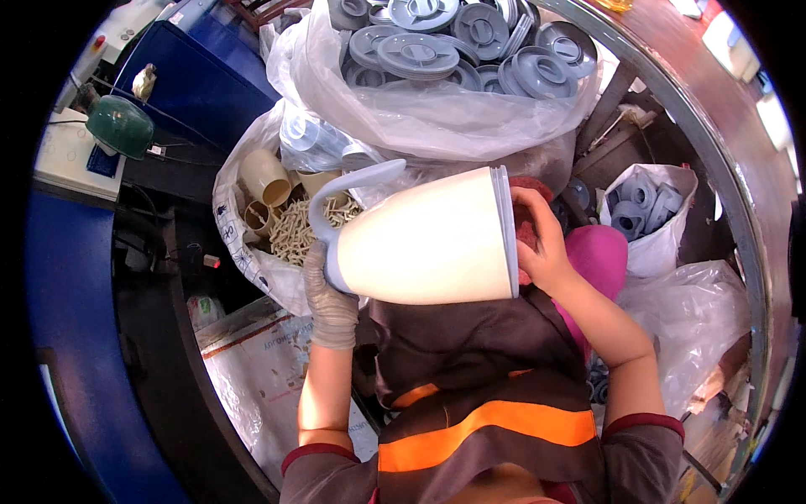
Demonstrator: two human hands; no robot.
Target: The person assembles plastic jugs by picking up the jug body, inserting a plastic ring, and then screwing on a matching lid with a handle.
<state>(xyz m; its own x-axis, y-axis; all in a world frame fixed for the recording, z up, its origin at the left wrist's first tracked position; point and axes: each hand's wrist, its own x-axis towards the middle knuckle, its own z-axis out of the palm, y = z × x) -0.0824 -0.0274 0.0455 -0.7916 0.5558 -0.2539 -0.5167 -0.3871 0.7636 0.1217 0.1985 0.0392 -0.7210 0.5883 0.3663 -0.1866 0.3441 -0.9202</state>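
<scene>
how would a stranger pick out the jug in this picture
Find the dark apron with the orange band. Just above it in the picture, between the gloved left hand and the bare right hand, a large jug is held sideways. Its cream body with a blue-grey handle sets it apart from the grey lids in the bag beyond.

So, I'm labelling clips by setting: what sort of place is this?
Probably a plastics workshop or factory: a clear plastic bag is heaped with similar blue-grey plastic discs, a white sack holds beige hollow parts and short rod-like pieces, and the left hand holds a cream pitcher.
</scene>
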